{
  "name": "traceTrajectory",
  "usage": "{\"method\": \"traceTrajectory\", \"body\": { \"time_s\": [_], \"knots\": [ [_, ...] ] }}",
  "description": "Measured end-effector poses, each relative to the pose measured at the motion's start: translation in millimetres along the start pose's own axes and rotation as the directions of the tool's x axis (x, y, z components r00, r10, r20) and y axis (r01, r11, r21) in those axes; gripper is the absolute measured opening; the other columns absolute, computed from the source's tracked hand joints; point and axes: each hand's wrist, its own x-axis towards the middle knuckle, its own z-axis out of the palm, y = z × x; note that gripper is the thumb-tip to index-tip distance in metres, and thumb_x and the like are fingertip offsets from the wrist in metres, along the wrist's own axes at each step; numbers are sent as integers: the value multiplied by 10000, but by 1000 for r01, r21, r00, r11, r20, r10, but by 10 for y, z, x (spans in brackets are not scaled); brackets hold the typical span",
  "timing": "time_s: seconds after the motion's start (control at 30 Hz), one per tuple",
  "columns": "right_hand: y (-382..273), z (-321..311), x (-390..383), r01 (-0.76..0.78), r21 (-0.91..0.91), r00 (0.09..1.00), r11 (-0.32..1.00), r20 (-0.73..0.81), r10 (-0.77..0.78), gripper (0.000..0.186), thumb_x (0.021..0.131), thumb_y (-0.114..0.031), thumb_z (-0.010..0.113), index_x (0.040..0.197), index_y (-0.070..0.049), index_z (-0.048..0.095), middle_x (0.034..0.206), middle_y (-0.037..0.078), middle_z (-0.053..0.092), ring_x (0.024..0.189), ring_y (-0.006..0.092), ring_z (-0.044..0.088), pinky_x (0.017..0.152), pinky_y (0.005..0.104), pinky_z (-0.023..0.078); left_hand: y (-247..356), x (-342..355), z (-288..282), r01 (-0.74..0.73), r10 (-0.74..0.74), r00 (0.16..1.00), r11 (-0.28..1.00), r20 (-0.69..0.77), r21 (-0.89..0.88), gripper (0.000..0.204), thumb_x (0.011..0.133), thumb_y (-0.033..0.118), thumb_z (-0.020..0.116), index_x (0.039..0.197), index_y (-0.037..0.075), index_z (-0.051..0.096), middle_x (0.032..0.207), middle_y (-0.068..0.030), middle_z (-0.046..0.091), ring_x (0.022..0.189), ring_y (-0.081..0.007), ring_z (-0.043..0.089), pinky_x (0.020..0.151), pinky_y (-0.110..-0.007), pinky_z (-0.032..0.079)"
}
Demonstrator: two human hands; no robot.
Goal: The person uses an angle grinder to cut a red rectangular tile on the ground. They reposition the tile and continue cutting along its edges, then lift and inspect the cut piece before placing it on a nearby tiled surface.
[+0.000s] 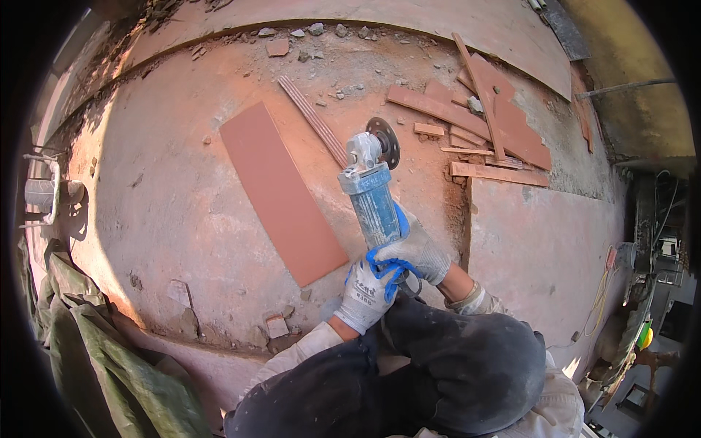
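A blue angle grinder with a dark disc points away from me, held over the dusty floor. My right hand, in a grey and blue glove, is closed on the grinder's body. My left hand, in a similar glove, is closed round the grinder's rear end, by my dark-clad knees. A long red tile lies flat just left of the grinder. A narrow ribbed tile strip lies beyond it.
Broken red tiles and strips are piled at the back right. Rubble lines a raised edge at the back. A green tarp is bunched at lower left, below a metal fixture. A cord runs along the right.
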Motion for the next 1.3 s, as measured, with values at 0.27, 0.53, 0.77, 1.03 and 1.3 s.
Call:
{"method": "traceTrajectory", "body": {
  "time_s": [0.27, 0.53, 0.77, 1.03, 1.3],
  "knots": [
    [139, 166, 114, 13, -182, 999, 983, 45, -5, 1002, 700, -150, 928, 1572, 50, 477, 1395, 152, 669, 1311, 213, 623, 1167, 376, 495, -98, -176, -19, 105, -105, 994, 991, 5, -78, 368, 907, 225, 794, 1269, 171, 756, 1271, -210, 670, 1110, -431, 682, 954, -540, 567],
    [229, 137, 204, 19, 7, 979, 1000, 202, -20, 1002, 725, -65, 912, 1619, 16, 466, 1420, 123, 677, 1293, 193, 642, 1132, 374, 524, -217, -320, -638, -171, 87, 946, 952, -313, -253, 717, 893, 171, 906, 1519, 64, 574, 1470, -225, 634, 1365, -385, 645, 1099, -475, 560],
    [266, 182, -26, -290, 195, 904, 937, 377, 201, 1047, 677, 30, 889, 1639, -26, 480, 1417, 98, 692, 1219, 185, 696, 1051, 368, 587, -471, 154, -770, 303, -264, 936, 273, 232, -913, 908, 943, 230, 898, 1668, 55, 381, 1557, -169, 593, 1432, -271, 603, 1192, -450, 529],
    [102, 355, -155, 247, -455, 969, 856, 121, -215, 877, 786, -180, 934, 1530, 9, 509, 1332, 177, 704, 1208, 271, 715, 1041, 412, 587, -274, 316, -397, 314, -537, 838, 323, 100, -893, 800, 929, 170, 905, 1598, 51, 484, 1498, -146, 658, 1328, -236, 684, 1148, -420, 563],
    [188, 404, -58, 299, -677, 898, 672, -37, -437, 887, 854, -242, 916, 1546, 28, 431, 1337, 212, 671, 1185, 332, 713, 1024, 434, 581, 197, 767, -578, 427, -653, 755, 549, -51, -718, 737, 964, 354, 877, 1441, -26, 464, 1310, -223, 670, 1229, -332, 695, 1060, -467, 560]
  ]
}}
